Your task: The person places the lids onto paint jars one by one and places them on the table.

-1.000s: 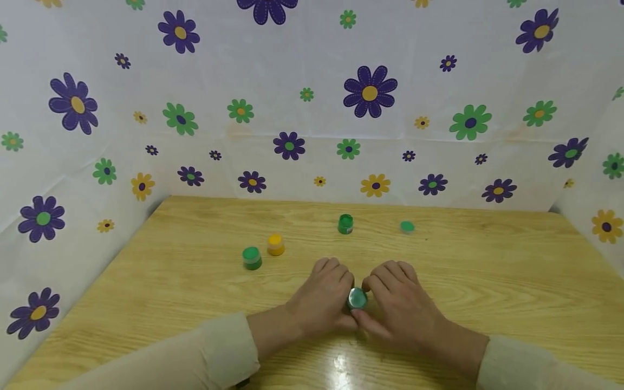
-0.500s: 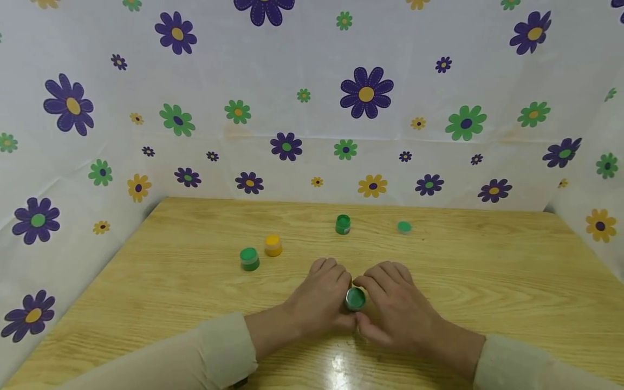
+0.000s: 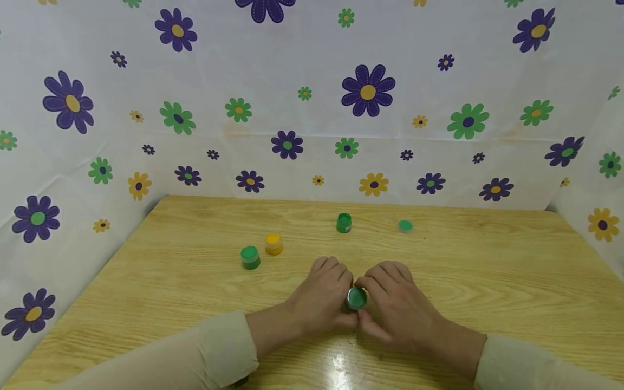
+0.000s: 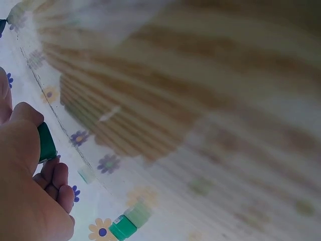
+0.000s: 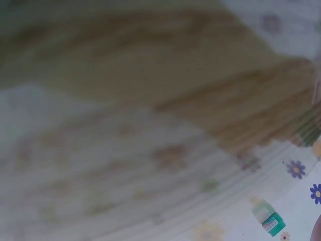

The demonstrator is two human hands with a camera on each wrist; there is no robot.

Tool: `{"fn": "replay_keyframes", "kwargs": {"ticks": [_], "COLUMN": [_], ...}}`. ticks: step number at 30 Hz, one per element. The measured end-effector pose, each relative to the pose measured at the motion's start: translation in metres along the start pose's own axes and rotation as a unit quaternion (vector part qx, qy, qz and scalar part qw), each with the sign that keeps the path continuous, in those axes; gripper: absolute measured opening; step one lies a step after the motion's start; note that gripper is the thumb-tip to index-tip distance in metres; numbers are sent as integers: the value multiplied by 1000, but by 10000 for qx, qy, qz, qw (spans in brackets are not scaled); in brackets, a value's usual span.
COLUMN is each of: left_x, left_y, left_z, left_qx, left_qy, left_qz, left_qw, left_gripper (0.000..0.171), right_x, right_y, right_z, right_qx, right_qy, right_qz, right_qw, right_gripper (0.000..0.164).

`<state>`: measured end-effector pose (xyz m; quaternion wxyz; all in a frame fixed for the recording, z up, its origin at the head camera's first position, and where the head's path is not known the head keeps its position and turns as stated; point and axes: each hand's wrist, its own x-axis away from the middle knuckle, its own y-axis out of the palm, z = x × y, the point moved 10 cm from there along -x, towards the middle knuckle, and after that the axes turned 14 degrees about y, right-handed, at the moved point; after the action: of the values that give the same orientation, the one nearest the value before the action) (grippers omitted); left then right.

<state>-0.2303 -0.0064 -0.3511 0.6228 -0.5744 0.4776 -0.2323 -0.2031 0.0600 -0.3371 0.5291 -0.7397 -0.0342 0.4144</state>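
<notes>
A small green paint jar (image 3: 357, 298) is between my two hands near the front middle of the table, its round top facing up. My left hand (image 3: 322, 298) grips it from the left, with fingers curled beside it. My right hand (image 3: 402, 306) has its thumb and forefinger at the jar's right edge, bent around it. In the left wrist view, my left hand (image 4: 25, 175) holds the green jar (image 4: 46, 143), whose side shows past the thumb. The right wrist view catches only a sliver of the right hand (image 5: 316, 231).
A green jar (image 3: 251, 258) and a yellow jar (image 3: 274, 244) stand at the left with lids on. Farther back is a green jar (image 3: 344, 223) that looks uncovered, with a green lid (image 3: 405, 225) to its right. A flowered cloth (image 3: 302, 119) hangs behind the wooden table (image 3: 195, 238).
The held jar's top looked pale and shiny a second ago; now it shows darker green within a bright rim. My right thumb has shifted slightly right. The other jars stay put.
</notes>
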Motion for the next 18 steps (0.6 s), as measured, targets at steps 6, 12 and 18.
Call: {"fn": "replay_keyframes", "kwargs": {"ticks": [6, 12, 18], "left_x": [-1, -1, -1], "left_y": [-1, -2, 0], "left_z": [1, 3, 2], "left_qx": [-11, -34, -28], "left_qy": [33, 94, 59], "left_qz": [-17, -60, -219], "left_qw": [10000, 9999, 9997], "left_gripper": [41, 43, 46], "right_x": [0, -1, -2], "right_y": [-5, -9, -7], "right_z": [-2, -3, 0], "right_qx": [-51, -45, 8], "right_qy": [-74, -151, 42], "right_qz": [215, 444, 284], "right_qw": [9997, 9989, 9996], "right_gripper": [30, 27, 29]}}
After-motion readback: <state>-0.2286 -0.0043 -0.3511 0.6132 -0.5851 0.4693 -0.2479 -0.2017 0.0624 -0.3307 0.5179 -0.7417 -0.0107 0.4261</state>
